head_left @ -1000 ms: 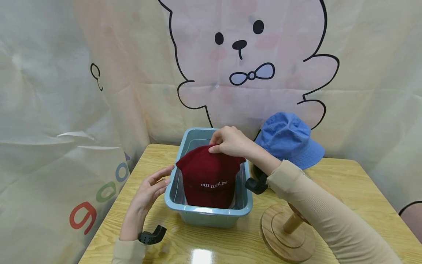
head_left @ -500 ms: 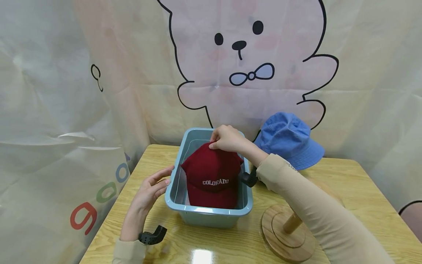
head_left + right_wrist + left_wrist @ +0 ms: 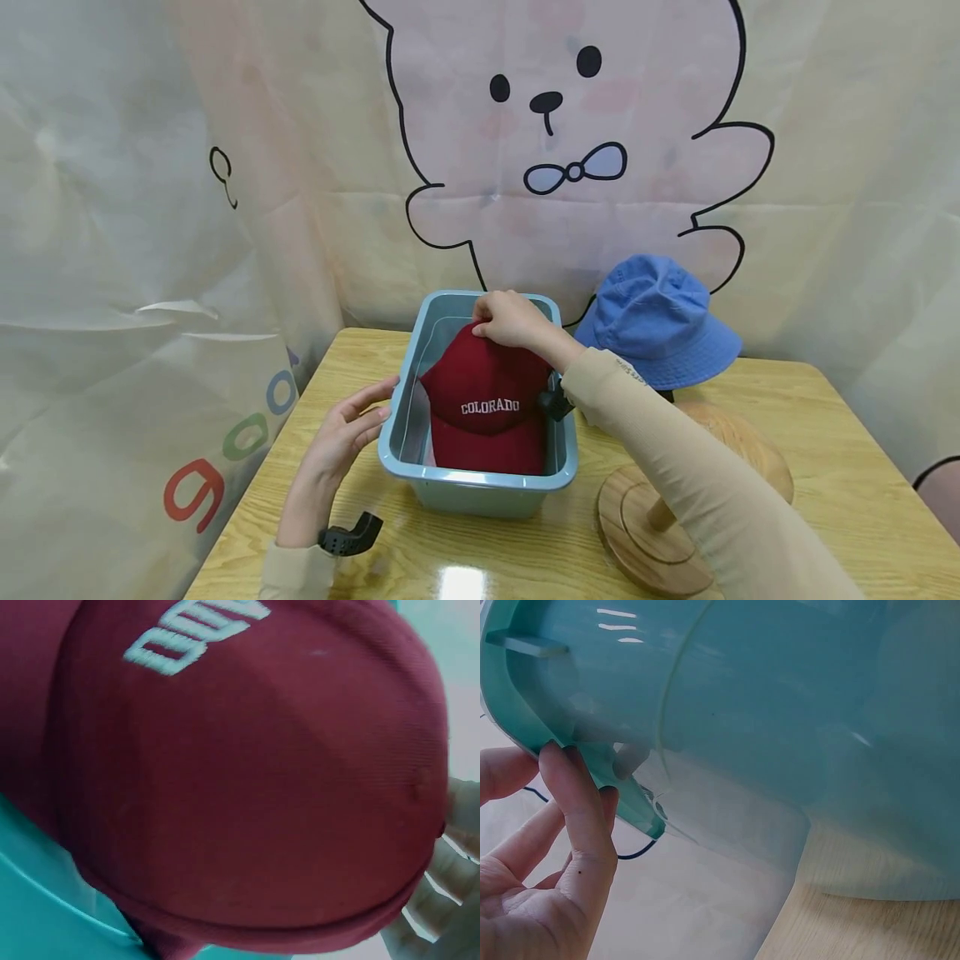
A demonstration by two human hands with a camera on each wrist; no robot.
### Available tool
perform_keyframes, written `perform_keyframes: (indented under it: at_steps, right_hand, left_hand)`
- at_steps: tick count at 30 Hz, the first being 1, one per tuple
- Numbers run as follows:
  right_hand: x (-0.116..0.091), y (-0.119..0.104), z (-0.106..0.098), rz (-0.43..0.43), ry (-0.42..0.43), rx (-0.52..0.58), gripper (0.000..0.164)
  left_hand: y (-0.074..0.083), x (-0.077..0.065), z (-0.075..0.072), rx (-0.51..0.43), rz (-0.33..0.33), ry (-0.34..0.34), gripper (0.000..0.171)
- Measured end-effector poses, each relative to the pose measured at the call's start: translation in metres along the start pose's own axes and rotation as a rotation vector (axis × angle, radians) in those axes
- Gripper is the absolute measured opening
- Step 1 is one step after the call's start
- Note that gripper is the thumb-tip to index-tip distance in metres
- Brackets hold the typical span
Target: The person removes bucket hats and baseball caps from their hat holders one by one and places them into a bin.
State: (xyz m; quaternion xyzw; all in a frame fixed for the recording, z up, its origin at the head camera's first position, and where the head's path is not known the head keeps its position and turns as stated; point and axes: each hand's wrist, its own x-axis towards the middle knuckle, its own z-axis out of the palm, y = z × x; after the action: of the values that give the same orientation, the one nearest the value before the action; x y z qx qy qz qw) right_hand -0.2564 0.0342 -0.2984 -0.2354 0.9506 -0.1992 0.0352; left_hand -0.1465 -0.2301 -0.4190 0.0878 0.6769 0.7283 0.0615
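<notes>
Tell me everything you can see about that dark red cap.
The dark red cap looks like woven fabric, with white, raised, stitched-looking letters reading COLORADO across the front of its rounded crown. Its matching curved brim points toward the person. The cap sits inside the pale blue bin, tilted, its front facing up and toward the viewer. The person's right hand pinches the crown's top. Its underside is hidden.

Beige long sleeves (image 3: 675, 467) end at the wrists, the right one bearing small dark lettering (image 3: 630, 368), too fine to read. The left wrist camera (image 3: 356, 535) is black, angular and dotted with holes; the right wrist camera (image 3: 556, 404) is also black. Both hands (image 3: 343, 432) are bare.
</notes>
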Motion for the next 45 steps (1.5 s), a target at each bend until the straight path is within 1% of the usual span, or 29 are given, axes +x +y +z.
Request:
perform_keyframes:
  at_steps: [5,9,15,18,21,26,29,32,35,39,42,45]
  right_hand:
    - [0.001,0.002,0.006,-0.033,-0.013,-0.052,0.013]
    - [0.002,0.002,0.009,-0.036,-0.025,-0.107,0.012]
    - [0.004,-0.001,0.014,-0.035,-0.054,-0.176,0.014]
    - [0.003,-0.001,0.015,-0.038,-0.055,-0.207,0.015]
    - [0.001,0.0,0.015,-0.065,-0.017,-0.258,0.016]
    - [-0.005,-0.004,0.012,-0.148,0.107,-0.389,0.014]
    - [-0.009,-0.009,0.012,-0.18,0.137,-0.43,0.013]
    - [-0.011,-0.013,0.011,-0.177,0.104,-0.439,0.011]
    - [-0.014,-0.017,0.011,-0.15,0.046,-0.439,0.01]
    - [-0.019,-0.02,0.009,-0.121,-0.002,-0.441,0.011]
    - [-0.024,-0.023,0.007,-0.117,-0.021,-0.43,0.015]
    - [-0.029,-0.025,0.007,-0.116,-0.037,-0.43,0.025]
  left_hand:
    - [0.0,0.0,0.001,-0.007,-0.001,0.001,0.048]
    - [0.0,-0.001,0.0,-0.012,-0.002,-0.001,0.049]
    - [0.0,-0.003,-0.002,0.003,-0.017,0.02,0.049]
    - [0.0,-0.003,-0.001,0.013,-0.027,0.026,0.049]
    - [0.001,-0.003,0.0,0.014,-0.037,0.033,0.048]
    - [0.001,-0.004,0.0,0.012,-0.038,0.032,0.048]
    - [0.002,-0.003,0.0,0.007,-0.028,0.029,0.048]
    - [0.002,-0.002,0.0,0.005,-0.027,0.025,0.049]
    - [0.001,-0.002,0.001,0.008,-0.035,0.032,0.048]
    - [0.002,-0.001,0.002,0.012,-0.039,0.036,0.048]
    - [0.002,-0.001,0.002,0.008,-0.03,0.03,0.047]
    - [0.002,-0.001,0.002,-0.003,-0.021,0.02,0.047]
